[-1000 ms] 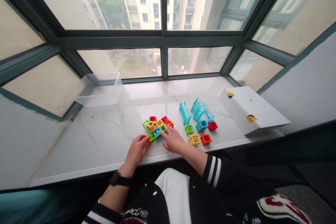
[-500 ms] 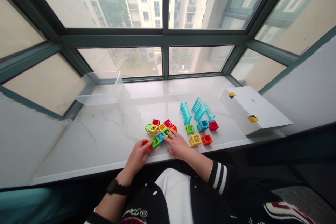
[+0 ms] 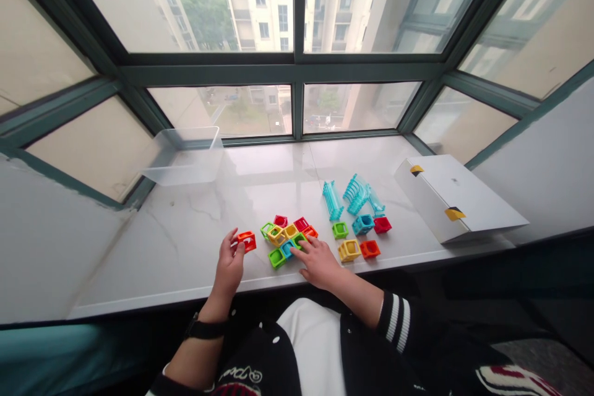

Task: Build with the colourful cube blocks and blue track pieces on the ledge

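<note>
My left hand [image 3: 229,264] pinches an orange-red hollow block [image 3: 245,241] between thumb and fingers, left of the block cluster and apart from it. My right hand [image 3: 319,262] lies over the cluster's right side, fingers stretched out and touching a green block [image 3: 299,240] and a blue block [image 3: 288,249]. In the same cluster are another green block [image 3: 277,258], two yellow blocks [image 3: 277,235], red blocks [image 3: 280,221] and an orange block [image 3: 309,232]. Fingers partly hide the cluster's right part.
Right of my right hand stand loose blocks: yellow [image 3: 349,250], orange [image 3: 370,250], green [image 3: 340,230], blue [image 3: 363,224] and red [image 3: 383,224]. Behind them lie turquoise track pieces [image 3: 333,200]. A clear plastic bin [image 3: 185,174] is back left; a white box [image 3: 468,198] is at right.
My left hand has moved left and slightly up, taking the orange-red block away from the green block's side. My right hand has stayed on the cluster.
</note>
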Demonstrator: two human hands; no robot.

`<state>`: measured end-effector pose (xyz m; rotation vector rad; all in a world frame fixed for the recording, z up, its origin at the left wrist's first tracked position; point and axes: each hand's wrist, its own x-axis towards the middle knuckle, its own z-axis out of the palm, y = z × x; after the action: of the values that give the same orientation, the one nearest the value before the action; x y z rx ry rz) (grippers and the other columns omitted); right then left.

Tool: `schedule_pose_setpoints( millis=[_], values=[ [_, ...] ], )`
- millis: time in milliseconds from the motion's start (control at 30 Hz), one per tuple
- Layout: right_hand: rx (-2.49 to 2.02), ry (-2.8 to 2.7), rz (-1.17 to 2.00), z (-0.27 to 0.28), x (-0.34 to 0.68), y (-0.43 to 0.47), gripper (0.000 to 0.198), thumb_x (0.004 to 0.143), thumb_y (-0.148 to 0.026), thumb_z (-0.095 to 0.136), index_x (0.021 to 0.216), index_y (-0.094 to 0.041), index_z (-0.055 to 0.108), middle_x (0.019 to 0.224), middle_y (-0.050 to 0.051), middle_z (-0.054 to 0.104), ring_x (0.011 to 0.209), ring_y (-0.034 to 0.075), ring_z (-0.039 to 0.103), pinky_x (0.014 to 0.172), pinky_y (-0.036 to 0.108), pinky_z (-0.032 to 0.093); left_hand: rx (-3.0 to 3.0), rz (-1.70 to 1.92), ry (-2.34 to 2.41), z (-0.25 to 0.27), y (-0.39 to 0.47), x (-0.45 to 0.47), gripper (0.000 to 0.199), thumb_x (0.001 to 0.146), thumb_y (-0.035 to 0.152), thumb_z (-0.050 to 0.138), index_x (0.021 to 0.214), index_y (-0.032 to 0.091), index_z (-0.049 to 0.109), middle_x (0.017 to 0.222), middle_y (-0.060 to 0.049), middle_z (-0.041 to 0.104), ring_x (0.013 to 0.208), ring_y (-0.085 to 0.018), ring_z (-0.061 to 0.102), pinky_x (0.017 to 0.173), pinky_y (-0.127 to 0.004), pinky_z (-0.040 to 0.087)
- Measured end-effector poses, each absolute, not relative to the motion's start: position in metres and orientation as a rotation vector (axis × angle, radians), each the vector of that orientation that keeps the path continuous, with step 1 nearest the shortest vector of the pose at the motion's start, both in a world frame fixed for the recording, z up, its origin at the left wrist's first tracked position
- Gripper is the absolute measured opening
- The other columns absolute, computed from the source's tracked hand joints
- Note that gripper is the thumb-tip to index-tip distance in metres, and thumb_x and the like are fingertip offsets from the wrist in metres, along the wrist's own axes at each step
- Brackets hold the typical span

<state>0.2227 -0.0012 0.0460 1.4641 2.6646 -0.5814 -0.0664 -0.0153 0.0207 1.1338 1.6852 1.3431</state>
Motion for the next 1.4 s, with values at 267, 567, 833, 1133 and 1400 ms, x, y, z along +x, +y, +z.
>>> schedule_pose_setpoints(
  millis=[267,567,833,1133,1400],
  values=[
    [1.649,2.859,-0.751,0.066,0.227,-0.001,0.057,0.093,-0.029,0.073,0.148,-0.026,0.060,0.149,0.015,0.062,0.136,0.035,0.057,0.114,0.057,0.045,0.690,1.458,1.147,0.060,0.000,-0.026,0.053,0.095,0.046,0.074,0.140,0.025,0.057,0.133,-0.011,0.067,0.114,-0.023,0.072,0.109,-0.046,0.057],
    [1.766,3.348,-0.985,0.086,0.240,0.000,0.077,0.093,-0.026,0.074,0.162,-0.028,0.040,0.151,0.014,0.057,0.141,0.031,0.054,0.120,0.053,0.048,0.503,1.115,0.773,0.082,0.003,0.035,0.042,0.093,0.037,0.078,0.129,0.023,0.063,0.139,-0.013,0.069,0.116,-0.023,0.072,0.101,-0.039,0.060],
    [1.921,3.331,-0.994,0.093,0.249,-0.001,0.065,0.097,-0.031,0.071,0.158,-0.029,0.048,0.148,0.013,0.059,0.139,0.030,0.057,0.120,0.051,0.049,0.541,1.060,0.793,0.077,0.005,0.059,0.050,0.088,0.039,0.084,0.132,0.024,0.066,0.136,-0.012,0.070,0.114,-0.025,0.073,0.084,-0.031,0.061],
    [1.971,3.349,-0.972,0.091,0.249,-0.004,0.063,0.097,-0.037,0.071,0.156,-0.026,0.049,0.154,0.015,0.056,0.145,0.032,0.052,0.123,0.053,0.045,0.685,1.133,0.913,0.089,-0.005,0.066,0.047,0.079,0.044,0.091,0.112,0.024,0.064,0.117,-0.005,0.072,0.109,-0.022,0.072,0.094,-0.034,0.057],
    [1.984,3.428,-1.084,0.091,0.259,0.000,0.048,0.099,-0.024,0.061,0.147,-0.025,0.055,0.136,0.012,0.068,0.128,0.028,0.065,0.112,0.047,0.054,0.754,1.130,0.879,0.094,-0.012,0.079,0.038,0.084,0.044,0.087,0.103,0.022,0.063,0.118,-0.006,0.071,0.113,-0.024,0.071,0.104,-0.042,0.056]
  ],
)
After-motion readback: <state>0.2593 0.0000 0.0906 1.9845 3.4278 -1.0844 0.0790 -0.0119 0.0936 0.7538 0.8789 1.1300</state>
